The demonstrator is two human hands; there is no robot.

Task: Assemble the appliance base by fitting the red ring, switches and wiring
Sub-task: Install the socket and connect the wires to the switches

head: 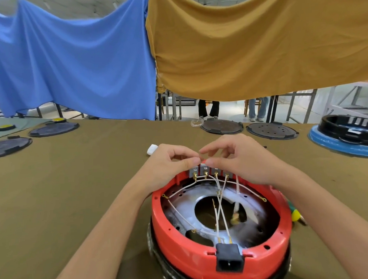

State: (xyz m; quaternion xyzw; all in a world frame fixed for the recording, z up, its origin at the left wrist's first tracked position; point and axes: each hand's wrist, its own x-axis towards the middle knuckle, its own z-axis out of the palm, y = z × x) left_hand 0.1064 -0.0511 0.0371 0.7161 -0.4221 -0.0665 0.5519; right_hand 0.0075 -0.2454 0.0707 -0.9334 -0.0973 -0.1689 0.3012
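Note:
The red ring [182, 241] sits on the upturned appliance base in front of me, with a black power socket [229, 259] at its near edge. A row of grey switches [210, 171] stands in the ring's far wall, with gold terminals and white wires [219, 210] running across the metal plate inside. My left hand [169, 163] and my right hand [241, 157] meet just above the switch row. Both pinch a thin white wire [187, 159] with thumb and forefinger. The fingers hide part of the switch row.
Black round covers [222, 126] [272, 130] [52, 129] [6, 146] lie on the olive cloth table. A black base on a blue ring [347, 137] stands far right. A small white object [151, 149] lies behind my left hand. A yellow and green thing [294, 215] lies beside the ring.

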